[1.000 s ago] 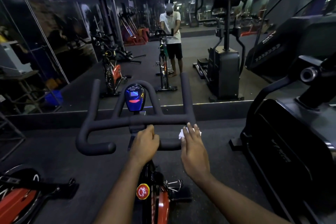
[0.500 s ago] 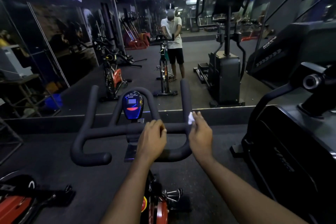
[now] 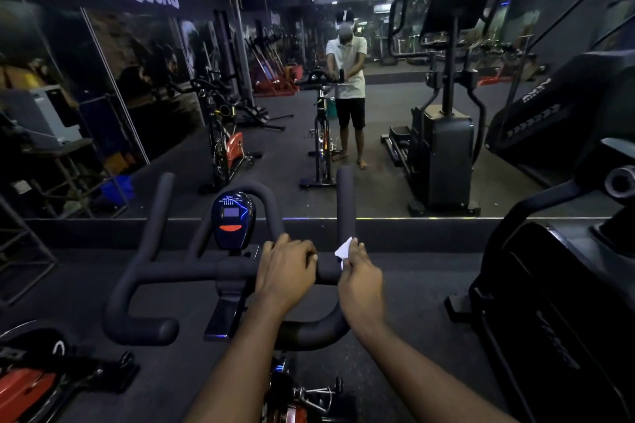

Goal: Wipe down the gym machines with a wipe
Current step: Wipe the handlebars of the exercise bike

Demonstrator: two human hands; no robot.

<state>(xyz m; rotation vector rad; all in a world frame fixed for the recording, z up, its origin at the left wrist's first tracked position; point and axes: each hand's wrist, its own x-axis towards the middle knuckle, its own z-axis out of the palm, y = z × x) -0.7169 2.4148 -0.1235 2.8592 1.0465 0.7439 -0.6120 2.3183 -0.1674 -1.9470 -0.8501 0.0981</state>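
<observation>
At the foot of the spin bike's right horn (image 3: 345,196), just where it leaves the crossbar (image 3: 192,271), your right hand (image 3: 360,285) pinches the white wipe (image 3: 344,248) in its fingertips and holds it against the foam. Your left hand (image 3: 287,273) sits just beside that grip, on the side towards the console (image 3: 233,220). Its fingers are curled over the crossbar, seemingly to steady the bike.

What matters for the next stroke is the horn's long axis. It runs straight away from your grip, forward and upward to its rounded tip, with the wipe at its near end. The length to cover therefore lies beyond your fingers, not beside them, and your right hand is plainly the nearer one to take it. You would likely do best to wrap the wipe round the foam and slide it outward along that axis.

Behind your grip the bar curls back into the lower loop (image 3: 316,333), passing beneath your right wrist.
</observation>
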